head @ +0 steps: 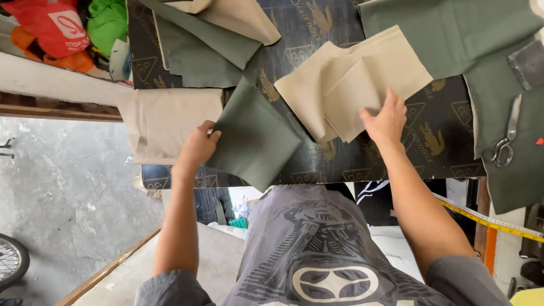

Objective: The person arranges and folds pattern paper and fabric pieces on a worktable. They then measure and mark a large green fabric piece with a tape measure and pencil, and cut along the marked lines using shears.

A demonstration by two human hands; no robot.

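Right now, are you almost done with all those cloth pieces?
Some look sorted: a beige panel lies at the table's left edge. In hand: the left hand grips a green piece, and the right hand presses on the beige stack. More green cloth and the scissors wait untouched.

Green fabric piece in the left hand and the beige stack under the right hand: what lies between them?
In the head view, only bare dark printed tabletop separates the green fabric piece from the beige stack.

Green cloth (255, 136) (flat, tilted) overhangs the table's near edge; beige pieces (345, 85), seemingly several stacked, lie mid-table.
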